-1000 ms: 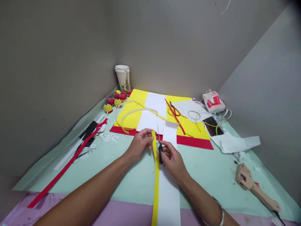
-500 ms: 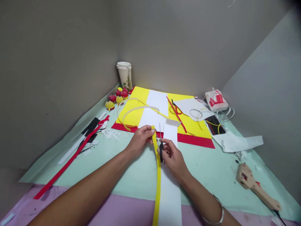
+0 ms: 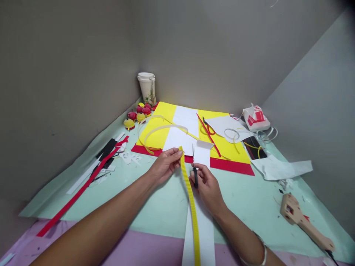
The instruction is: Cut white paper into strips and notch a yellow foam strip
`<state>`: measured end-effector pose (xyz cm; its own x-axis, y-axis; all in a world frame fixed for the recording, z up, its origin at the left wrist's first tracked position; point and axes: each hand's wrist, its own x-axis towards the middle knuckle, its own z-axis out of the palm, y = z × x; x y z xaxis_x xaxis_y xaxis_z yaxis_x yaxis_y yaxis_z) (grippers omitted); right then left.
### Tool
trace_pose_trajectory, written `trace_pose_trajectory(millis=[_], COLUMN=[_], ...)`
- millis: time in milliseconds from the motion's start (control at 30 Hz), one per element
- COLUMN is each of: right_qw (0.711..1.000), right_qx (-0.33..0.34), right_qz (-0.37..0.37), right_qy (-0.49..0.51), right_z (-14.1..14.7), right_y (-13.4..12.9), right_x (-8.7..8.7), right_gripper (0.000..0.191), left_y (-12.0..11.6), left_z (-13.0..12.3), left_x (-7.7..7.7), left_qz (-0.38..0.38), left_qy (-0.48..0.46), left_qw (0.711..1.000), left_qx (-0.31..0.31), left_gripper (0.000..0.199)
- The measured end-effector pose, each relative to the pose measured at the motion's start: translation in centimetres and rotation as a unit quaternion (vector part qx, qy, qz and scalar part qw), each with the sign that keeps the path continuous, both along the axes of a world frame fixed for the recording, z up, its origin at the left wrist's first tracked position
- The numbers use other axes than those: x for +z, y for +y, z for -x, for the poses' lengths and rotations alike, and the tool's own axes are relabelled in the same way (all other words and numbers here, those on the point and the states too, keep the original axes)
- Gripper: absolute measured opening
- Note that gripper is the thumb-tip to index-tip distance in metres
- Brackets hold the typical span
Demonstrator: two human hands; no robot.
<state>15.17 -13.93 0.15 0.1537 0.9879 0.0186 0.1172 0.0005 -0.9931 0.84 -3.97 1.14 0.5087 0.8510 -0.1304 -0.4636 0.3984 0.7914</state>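
Note:
My left hand [image 3: 166, 165] pinches the upper end of a long yellow corrugated paper strip [image 3: 191, 199], which hangs down toward me past the bottom of the view. In my right hand [image 3: 206, 184] is a pair of black-handled scissors [image 3: 195, 176], its blades pointing up and away from me. The blades look closed and stand just to the right of the strip, apart from it. Beneath both hands runs a long white paper strip [image 3: 203, 229], its far end curled over the edge of the stacked sheets.
Yellow sheets [image 3: 222, 147] lie behind, with red and yellow strips on top. On the left are a red strip [image 3: 80, 192], paper scraps, several red and yellow paper lanterns [image 3: 129, 123] and a white cup [image 3: 146, 88]. A beige glue gun [image 3: 302, 220] and tissue pack [image 3: 255, 118] are right.
My right hand with the scissors has moved slightly right, away from the yellow strip. The strip's lower part has swung right. My left hand stays nearly still, holding its end.

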Motion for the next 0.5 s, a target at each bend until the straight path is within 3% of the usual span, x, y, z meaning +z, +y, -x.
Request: trace_pose_trajectory(millis=[267,500], right_qw=[0.997,0.996], right_qx=[0.056,0.058], right_qz=[-0.014,-0.019], right_qy=[-0.047,-0.070], right_z=[0.23,0.24], right_y=[-0.33,-0.31], right_x=[0.45,0.44], right_gripper=[0.030,0.031], left_y=[0.19,0.11], left_z=[0.04,0.00], left_x=[-0.08,0.10], left_qz=[0.014,0.013], left_qy=[-0.009,0.002], left_qw=[1.000,1.000], left_qx=[0.009,0.008], left_gripper=[0.021,0.022])
